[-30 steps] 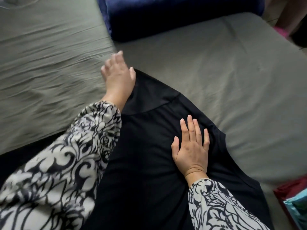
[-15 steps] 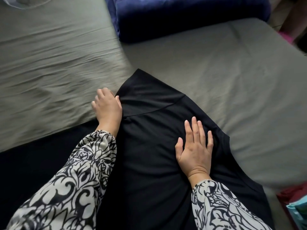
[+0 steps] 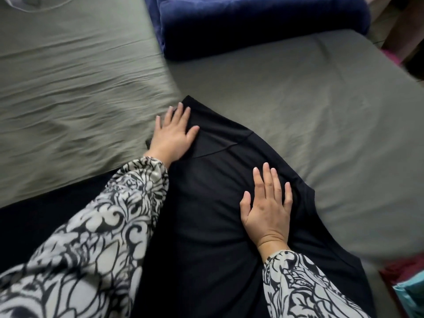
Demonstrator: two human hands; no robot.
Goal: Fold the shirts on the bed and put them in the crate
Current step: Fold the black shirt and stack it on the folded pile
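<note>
A black shirt [image 3: 218,184] lies partly folded on the grey-green bed sheet [image 3: 309,106], with one sleeve folded over near its far end. My left hand [image 3: 173,135] rests flat with fingers spread on the shirt's far left corner, half on the sheet. My right hand [image 3: 267,207] presses flat on the shirt's right side, fingers apart. Neither hand grips the cloth. No crate shows.
A folded dark blue blanket [image 3: 252,21] lies at the far end of the bed. Red and teal cloth [image 3: 406,288] shows at the lower right edge. A pale round object [image 3: 34,2] sits at the top left corner. The bed's right corner drops off at the upper right.
My left hand slid back along the shirt's left edge, then moved forward again and flattened on the far left corner. My right hand stayed pressed in place.
</note>
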